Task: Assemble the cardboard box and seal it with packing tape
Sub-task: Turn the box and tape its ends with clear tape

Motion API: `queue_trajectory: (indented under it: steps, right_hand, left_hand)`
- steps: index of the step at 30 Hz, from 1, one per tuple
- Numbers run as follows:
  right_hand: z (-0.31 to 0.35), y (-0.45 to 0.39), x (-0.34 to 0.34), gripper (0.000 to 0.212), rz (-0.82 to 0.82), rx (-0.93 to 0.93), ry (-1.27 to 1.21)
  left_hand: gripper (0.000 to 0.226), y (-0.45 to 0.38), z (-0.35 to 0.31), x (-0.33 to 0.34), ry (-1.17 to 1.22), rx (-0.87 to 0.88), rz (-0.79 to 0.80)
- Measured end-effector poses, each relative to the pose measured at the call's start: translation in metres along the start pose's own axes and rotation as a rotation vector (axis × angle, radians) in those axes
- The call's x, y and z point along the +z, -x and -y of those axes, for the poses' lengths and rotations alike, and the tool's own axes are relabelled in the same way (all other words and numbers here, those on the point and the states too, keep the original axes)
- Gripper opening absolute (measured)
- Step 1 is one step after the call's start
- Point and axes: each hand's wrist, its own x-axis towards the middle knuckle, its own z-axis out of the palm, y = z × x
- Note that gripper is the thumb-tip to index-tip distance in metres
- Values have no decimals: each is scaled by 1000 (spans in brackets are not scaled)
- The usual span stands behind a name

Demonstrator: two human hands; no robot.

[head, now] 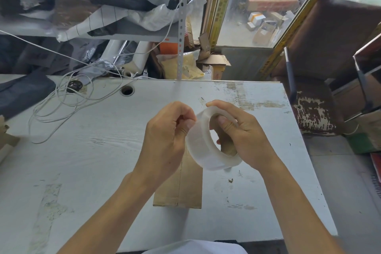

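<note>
Tape roll (pixel 208 146) light, slick — right hand (pixel 245 140) gripped through core; left hand (pixel 167 136) pinched at its free end; cardboard box (pixel 179 187) lay flat.

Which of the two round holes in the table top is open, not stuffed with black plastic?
The right hole, nearer the table's middle, is open and dark inside; the left one, beside the white cable, holds crumpled black plastic.

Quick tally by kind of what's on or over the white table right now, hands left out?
Tape roll, held by the right hand, left hand picking at it: 1
Flat cardboard box: 1
Tangled white cord: 1
Dark fabric at the left edge: 1
Small black shiny object: 1
Total: 5
</note>
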Motion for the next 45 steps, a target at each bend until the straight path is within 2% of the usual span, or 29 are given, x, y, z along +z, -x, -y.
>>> queue_trajectory:
  steps: [6, 9, 12, 15, 18, 20, 24, 27, 30, 32, 34, 37, 41, 45]
  right_hand:
    - [5, -4, -10, 30, -11, 151, -47]
    - [6, -6, -14, 25, 98, 242, 2]
    - [4, 0, -12, 42, 161, 270, 34]
    - [2, 10, -7, 63, 87, 161, 144]
    - [2, 20, 8, 61, -92, 66, 248]
    - [-1, 27, 18, 56, -195, -34, 414]
    - [12, 43, 29, 51, -301, -309, 646]
    - [24, 44, 37, 47, -150, -221, 601]
    - [24, 41, 43, 61, 3, -174, 591]
    - [24, 39, 40, 77, 28, -211, 617]
    - [22, 34, 32, 83, 9, -227, 638]
    - [19, 25, 21, 78, -2, -247, 663]
    - [16, 20, 13, 59, 8, -373, 767]
    - [16, 12, 3, 54, 21, -345, 902]
  left_hand:
    - [11, 3, -1, 0, 185, -138, 68]
    - [11, -2, -1, 4, 257, -224, 10]
    - [17, -10, 1, 5, 304, -310, -49]
    - [19, -15, 4, 3, 330, -356, -46]
    - [17, -15, 5, 8, 270, -396, -30]
    - [18, -13, 2, 13, 264, -441, -62]
    - [14, -11, 0, 18, 181, -451, -149]
    - [13, -11, 3, 21, 175, -490, -196]
    - [12, -11, 1, 22, 176, -505, -202]
    - [12, -11, 5, 19, 156, -494, -192]
    - [13, -12, 9, 12, 172, -491, -168]
    - [15, -11, 9, 1, 267, -519, -125]
    - [17, -14, 2, -11, 337, -504, -98]
    - [18, -19, 0, -20, 382, -483, -80]
